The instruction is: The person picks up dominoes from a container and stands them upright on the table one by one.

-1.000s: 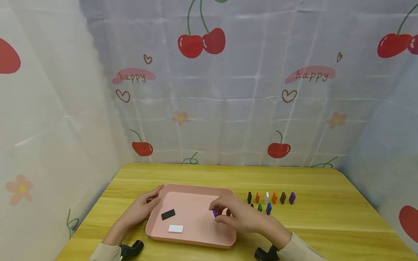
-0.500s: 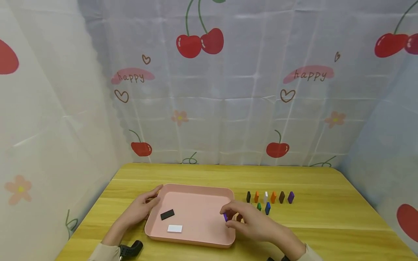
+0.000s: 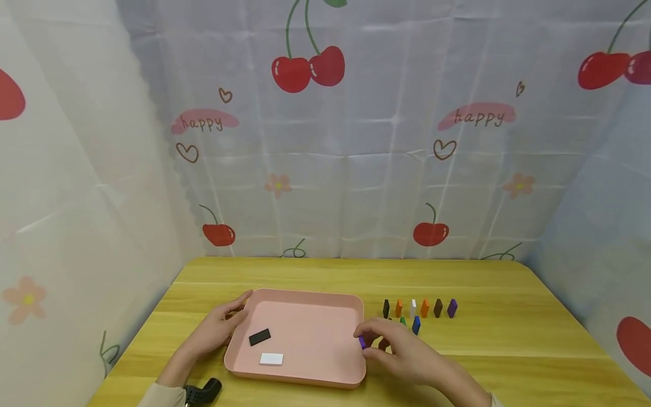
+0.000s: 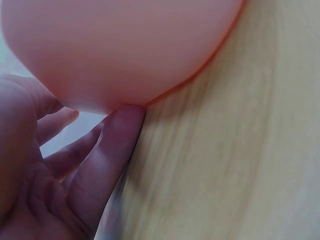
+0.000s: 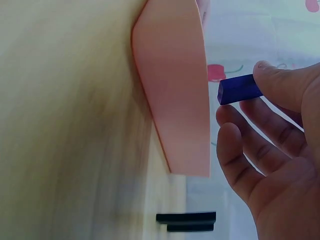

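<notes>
In the head view my right hand [image 3: 399, 349] pinches a small purple domino [image 3: 362, 342] between thumb and fingers at the right rim of a pink tray [image 3: 305, 293]. The right wrist view shows this domino [image 5: 240, 89] raised beside the tray's outer wall [image 5: 175, 90]. My left hand [image 3: 218, 325] rests against the tray's left side, its fingers fairly straight. In the left wrist view the thumb [image 4: 112, 155] touches the tray's outside [image 4: 120, 55], and the other fingers reach partly out of sight. Flat in the tray lie a black domino [image 3: 260, 337] and a white domino [image 3: 272, 359].
Right of the tray, a row of upright dominoes has black [image 3: 386, 308], orange [image 3: 399, 308], white [image 3: 413, 308], brown [image 3: 438, 308] and purple [image 3: 452, 308] ones. Before it stand a blue domino [image 3: 416, 325] and a green domino [image 3: 403, 321], the latter partly hidden. A printed curtain [image 3: 346, 203] encloses the table [image 3: 508, 339].
My right hand has moved rightward with the purple domino, from over the tray's inside to its right rim. The left hand stays at the tray. The view has shifted slightly.
</notes>
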`<state>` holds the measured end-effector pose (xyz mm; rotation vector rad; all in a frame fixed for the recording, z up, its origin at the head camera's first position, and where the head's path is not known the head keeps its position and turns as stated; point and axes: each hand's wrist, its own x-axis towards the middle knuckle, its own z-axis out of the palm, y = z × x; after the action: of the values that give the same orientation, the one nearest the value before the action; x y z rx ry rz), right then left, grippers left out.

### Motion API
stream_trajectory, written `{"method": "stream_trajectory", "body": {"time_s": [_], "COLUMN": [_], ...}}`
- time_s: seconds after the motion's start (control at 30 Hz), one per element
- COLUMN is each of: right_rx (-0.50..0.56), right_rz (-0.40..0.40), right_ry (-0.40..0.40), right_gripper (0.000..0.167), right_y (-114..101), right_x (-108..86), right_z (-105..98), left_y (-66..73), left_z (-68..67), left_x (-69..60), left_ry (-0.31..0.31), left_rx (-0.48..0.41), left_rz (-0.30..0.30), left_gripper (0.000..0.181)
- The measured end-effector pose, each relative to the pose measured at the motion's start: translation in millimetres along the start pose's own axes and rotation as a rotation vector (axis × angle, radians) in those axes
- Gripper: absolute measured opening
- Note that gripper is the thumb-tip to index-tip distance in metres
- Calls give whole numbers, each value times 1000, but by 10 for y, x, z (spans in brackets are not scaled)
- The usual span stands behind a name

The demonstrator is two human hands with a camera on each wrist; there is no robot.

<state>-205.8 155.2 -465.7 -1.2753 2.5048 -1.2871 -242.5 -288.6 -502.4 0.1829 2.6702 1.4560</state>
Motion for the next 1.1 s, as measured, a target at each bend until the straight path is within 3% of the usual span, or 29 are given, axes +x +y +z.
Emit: {"method": "stream_trajectory", "body": {"time_s": [0.17,0.37,0.63,0.93,1.1], "right_rx": [-21,49,30,16,12], "right_rz": [1,56,39,141,114], "right_ry": [39,35,61,42,64], "right_gripper": [22,21,22,26,25], "right_y": [61,113,203,264,285], "right_x": [-112,-221,-360,-403,-476], "right_z": [-21,-57,-74,-136,-179], "left_y": [-6,-5,-19,-22,-16], "left_z": [14,7,-12,-48,-24], "left_x": [-6,-12,-16,-38,-9], "left_ry": [1,-3,-9,7,-7], "left_rx": [-19,-19,21,25,35], "left_rz": [-5,-5,13,13,34], "left_gripper": [51,51,51,52,52]}}
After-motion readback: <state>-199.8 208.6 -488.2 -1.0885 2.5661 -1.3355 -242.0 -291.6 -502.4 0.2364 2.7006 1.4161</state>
